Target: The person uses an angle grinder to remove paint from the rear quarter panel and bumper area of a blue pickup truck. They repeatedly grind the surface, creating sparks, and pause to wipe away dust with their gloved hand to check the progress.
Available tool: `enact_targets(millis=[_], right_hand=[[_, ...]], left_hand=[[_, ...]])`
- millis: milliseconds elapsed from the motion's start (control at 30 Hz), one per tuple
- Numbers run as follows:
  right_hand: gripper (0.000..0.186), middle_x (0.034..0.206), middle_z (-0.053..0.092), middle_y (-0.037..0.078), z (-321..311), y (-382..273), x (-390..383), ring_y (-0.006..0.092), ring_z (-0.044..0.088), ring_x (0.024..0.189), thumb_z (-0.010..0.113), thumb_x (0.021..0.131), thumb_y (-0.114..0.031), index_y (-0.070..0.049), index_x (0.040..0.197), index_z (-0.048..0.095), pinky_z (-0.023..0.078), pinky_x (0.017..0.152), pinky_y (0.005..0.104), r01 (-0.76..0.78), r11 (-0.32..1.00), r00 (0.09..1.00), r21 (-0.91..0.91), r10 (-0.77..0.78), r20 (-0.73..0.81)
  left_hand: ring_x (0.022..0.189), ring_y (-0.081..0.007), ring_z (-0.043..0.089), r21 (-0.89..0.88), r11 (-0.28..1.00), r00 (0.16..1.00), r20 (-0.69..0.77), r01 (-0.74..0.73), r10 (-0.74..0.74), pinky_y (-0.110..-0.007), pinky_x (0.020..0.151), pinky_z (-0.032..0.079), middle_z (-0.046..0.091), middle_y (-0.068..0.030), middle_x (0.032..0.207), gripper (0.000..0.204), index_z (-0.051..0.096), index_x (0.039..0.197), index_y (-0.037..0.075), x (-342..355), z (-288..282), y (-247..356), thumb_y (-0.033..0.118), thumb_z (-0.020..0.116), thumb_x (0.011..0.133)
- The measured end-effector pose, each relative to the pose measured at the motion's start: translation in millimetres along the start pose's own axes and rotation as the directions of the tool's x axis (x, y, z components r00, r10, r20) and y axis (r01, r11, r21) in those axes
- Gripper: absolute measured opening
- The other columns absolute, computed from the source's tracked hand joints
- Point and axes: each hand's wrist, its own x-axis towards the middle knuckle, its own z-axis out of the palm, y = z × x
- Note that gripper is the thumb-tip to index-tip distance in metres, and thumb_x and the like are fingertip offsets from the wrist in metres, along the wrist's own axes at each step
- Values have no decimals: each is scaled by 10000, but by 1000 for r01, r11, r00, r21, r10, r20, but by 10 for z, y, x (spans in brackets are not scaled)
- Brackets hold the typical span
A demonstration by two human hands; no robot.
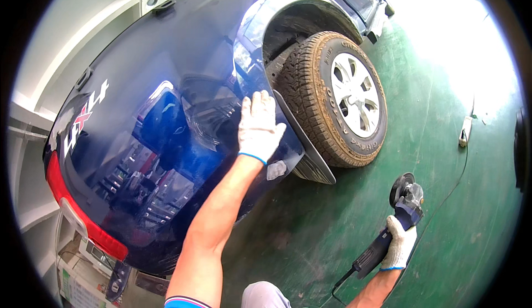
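My left hand [259, 128], in a white knit glove with a blue cuff, lies flat on the dark blue truck side panel [183, 103], fingers stretched out, just behind the wheel arch. Below it on the panel's lower edge is a dull grey sanded patch [276, 169]. In my right hand [400, 242], also gloved, is a blue and black angle grinder [409, 211], held off to the right over the floor, its round disc head pointing away from me. A black cord runs from the grinder's rear end.
A muddy tyre [318, 94] with a silver wheel [354, 94] stands beyond the panel, a dark mud flap [307, 144] behind it. On the green floor [432, 97] lie a white power strip [465, 131] and its cable. A red tail light [102, 242] is at left; white shelving [33, 197] stands behind.
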Motion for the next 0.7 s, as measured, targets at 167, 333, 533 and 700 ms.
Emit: enact_targets(millis=[167, 333, 533, 700], right_hand=[[479, 918, 646, 28, 5, -55, -5, 161, 610, 721, 864, 767, -131, -44, 1191, 659, 521, 654, 337, -75, 997, 997, 32, 74, 26], [447, 902, 648, 25, -11, 46, 4, 170, 614, 709, 848, 787, -149, -52, 1183, 665, 522, 646, 345, -104, 995, 993, -12, 104, 52], [393, 883, 654, 27, -86, 163, 78, 180, 626, 715, 827, 814, -152, -73, 1173, 687, 528, 649, 352, -169, 985, 979, -44, 173, 104], [318, 849, 653, 38, -86, 630, 53, 207, 630, 657, 818, 832, -151, -73, 1117, 701, 531, 596, 364, -288, 957, 946, -36, 290, 144]], left_hand=[[1579, -379, 343, -172, 967, 979, 54, -187, 199, -521, 1322, 198, 408, -226, 1676, 893, 421, 1596, -37, -456, 154, 330, 513, 683, 944], [1529, -389, 413, -437, 895, 930, 287, -87, 230, -515, 1274, 300, 487, -240, 1602, 737, 535, 1502, -25, -901, -151, 578, 448, 678, 956], [1178, -413, 635, -967, 174, 914, -106, -186, 391, -532, 1064, 489, 559, -263, 1494, 742, 554, 1484, 21, -2255, -757, 1709, 422, 735, 886], [1010, -425, 672, -970, -1, 895, -226, -245, 383, -492, 879, 573, 515, -283, 1511, 792, 536, 1508, 119, -2754, -942, 2064, 224, 837, 782]])
